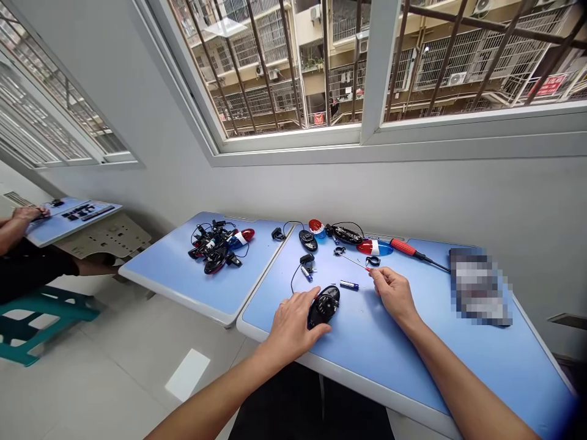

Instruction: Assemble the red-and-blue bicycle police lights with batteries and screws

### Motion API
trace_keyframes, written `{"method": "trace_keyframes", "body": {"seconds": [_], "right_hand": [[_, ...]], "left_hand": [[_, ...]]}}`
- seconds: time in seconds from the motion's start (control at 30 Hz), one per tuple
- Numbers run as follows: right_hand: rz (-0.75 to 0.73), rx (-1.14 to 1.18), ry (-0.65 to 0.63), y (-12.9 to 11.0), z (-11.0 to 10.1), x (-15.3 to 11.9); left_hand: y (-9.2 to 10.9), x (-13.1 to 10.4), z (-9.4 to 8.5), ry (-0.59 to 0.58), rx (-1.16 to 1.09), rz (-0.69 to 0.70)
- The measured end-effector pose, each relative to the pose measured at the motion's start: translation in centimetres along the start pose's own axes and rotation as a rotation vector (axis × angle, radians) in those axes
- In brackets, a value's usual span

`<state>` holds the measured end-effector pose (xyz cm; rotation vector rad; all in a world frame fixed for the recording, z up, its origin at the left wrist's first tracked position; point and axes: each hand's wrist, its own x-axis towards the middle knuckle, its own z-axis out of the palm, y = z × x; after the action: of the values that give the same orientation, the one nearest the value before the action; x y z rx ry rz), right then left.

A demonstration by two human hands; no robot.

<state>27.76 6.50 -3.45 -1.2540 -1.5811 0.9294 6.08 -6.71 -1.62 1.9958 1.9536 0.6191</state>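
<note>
My left hand (pixel 296 321) is closed around a black oval housing (pixel 323 307) at the table's near edge, thumb on the near side and fingers along its left and far side. A thin black cable runs from the housing toward a small black part (pixel 307 261). My right hand (pixel 393 294) pinches a thin screwdriver (pixel 355 261) by its red handle, which the fingers mostly hide. Its shaft points up and left, apart from the housing. Between the hands lies a blue battery (pixel 349 285); another battery (pixel 306 274) rests farther left.
Red-and-blue lamps (pixel 375 247), black housings (pixel 308 241), clamp rings (pixel 373 261) and a red-handled soldering iron (pixel 403 247) line the table's back. A blurred packet (pixel 479 286) lies right. Tangled black parts (pixel 215 244) cover the adjoining table. Another person's hands (pixel 30 212) are far left.
</note>
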Motion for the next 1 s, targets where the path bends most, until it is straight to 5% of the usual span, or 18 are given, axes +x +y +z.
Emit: {"method": "trace_keyframes", "body": {"seconds": [0.27, 0.47, 0.67, 0.83, 1.0], "right_hand": [[-0.004, -0.006, 0.01, 0.1, -0.1, 0.0], [0.008, -0.008, 0.027, -0.2, -0.2, 0.0], [0.002, 0.001, 0.063, 0.0, -0.5, 0.4], [0.021, -0.053, 0.063, 0.4, -0.6, 0.7], [0.022, -0.049, 0.057, 0.5, -0.6, 0.8]], "left_hand": [[-0.5, -0.6, 1.5, 0.116, 0.118, 0.235], [-1.9, -0.5, 0.2, 0.283, 0.163, 0.298], [-4.3, 2.9, -6.6, 0.498, -0.137, 0.179], [-5.9, 7.2, -13.9, 0.479, -0.654, 0.027], [-5.5, 10.6, -18.0, 0.409, -0.695, -0.016]]}}
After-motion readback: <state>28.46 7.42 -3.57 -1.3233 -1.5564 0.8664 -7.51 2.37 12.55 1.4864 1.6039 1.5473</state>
